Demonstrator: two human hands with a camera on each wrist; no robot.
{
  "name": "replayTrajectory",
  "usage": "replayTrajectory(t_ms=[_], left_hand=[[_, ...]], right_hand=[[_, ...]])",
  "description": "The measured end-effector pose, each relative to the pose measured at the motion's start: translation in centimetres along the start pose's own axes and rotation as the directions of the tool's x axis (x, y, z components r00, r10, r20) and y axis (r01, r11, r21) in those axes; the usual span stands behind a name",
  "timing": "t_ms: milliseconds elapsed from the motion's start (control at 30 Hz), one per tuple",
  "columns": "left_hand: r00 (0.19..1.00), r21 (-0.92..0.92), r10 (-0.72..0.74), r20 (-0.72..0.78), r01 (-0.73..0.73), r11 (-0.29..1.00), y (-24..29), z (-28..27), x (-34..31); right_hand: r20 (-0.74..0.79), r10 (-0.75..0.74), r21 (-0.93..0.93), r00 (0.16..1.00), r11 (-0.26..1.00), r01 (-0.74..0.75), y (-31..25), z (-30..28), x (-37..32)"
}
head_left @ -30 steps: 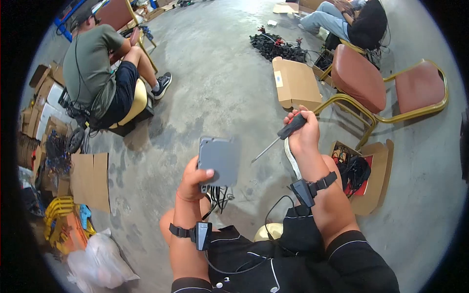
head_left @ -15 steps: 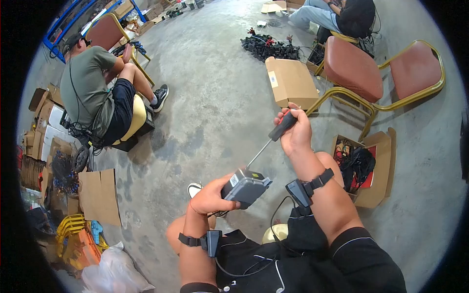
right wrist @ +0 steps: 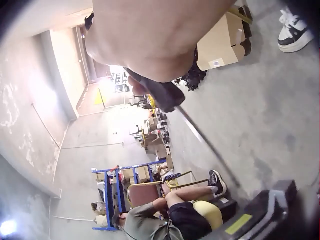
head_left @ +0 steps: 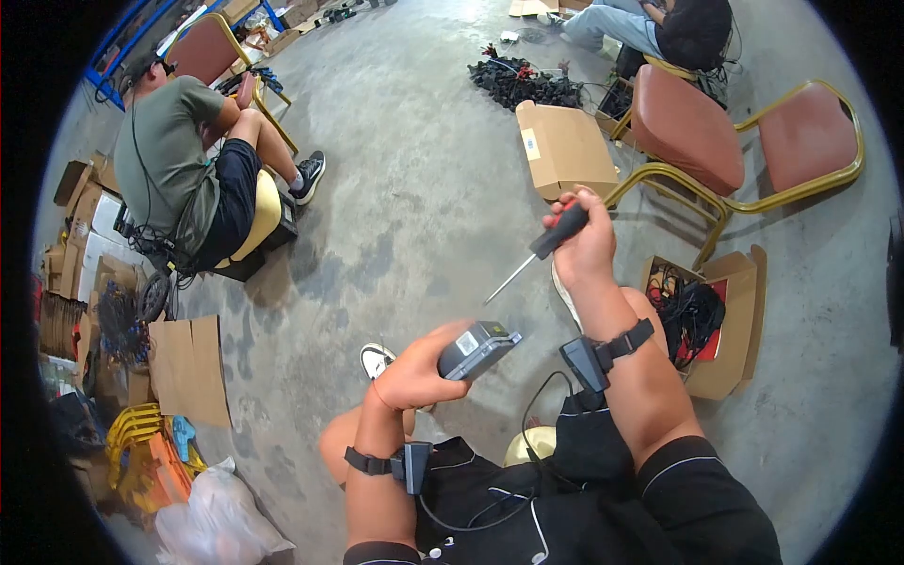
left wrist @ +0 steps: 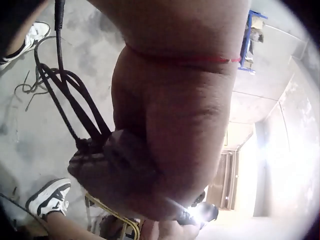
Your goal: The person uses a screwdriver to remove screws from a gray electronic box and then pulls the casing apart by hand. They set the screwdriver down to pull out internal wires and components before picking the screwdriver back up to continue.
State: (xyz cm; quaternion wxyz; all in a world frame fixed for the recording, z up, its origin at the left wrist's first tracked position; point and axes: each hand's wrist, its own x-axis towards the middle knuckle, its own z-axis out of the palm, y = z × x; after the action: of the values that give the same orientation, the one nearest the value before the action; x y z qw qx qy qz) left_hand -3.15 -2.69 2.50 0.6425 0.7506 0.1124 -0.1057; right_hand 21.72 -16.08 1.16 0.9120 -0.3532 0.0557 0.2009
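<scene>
My left hand (head_left: 414, 369) grips a grey box-shaped device (head_left: 478, 348), its thumb along the near side. The device is tilted, so a narrow side with a white label and a small yellow-green sticker faces up. Dark cables (left wrist: 80, 100) run out from the device in the left wrist view. In my right hand (head_left: 588, 247) is a screwdriver (head_left: 567, 226) with a black and red handle, the fingers wrapped round it. Its metal shaft slants down to the left, the tip apart from the device and above it in the head view.
Two other people sit nearby, at left (head_left: 174, 174) and far right (head_left: 692, 38). Brown chairs (head_left: 687, 127) stand at right, near a closed cardboard box (head_left: 565, 151) and an open carton of cables (head_left: 739, 330). Flat cardboard (head_left: 191, 367) and a plastic bag (head_left: 221, 518) lie left.
My left hand has turned the device from its broad face to a narrow side. The screwdriver tip came to the device's edge half a second ago and has since moved up, away from it.
</scene>
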Motion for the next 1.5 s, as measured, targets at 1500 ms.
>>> replayTrajectory(t_ms=[1500], left_hand=[[0.95,0.828,0.275,-0.148,-0.033,0.56,-4.9,3.2,0.0]], right_hand=[[0.265,0.818,-0.835,0.51,-0.069,0.546,7.5,-0.1,-3.8]])
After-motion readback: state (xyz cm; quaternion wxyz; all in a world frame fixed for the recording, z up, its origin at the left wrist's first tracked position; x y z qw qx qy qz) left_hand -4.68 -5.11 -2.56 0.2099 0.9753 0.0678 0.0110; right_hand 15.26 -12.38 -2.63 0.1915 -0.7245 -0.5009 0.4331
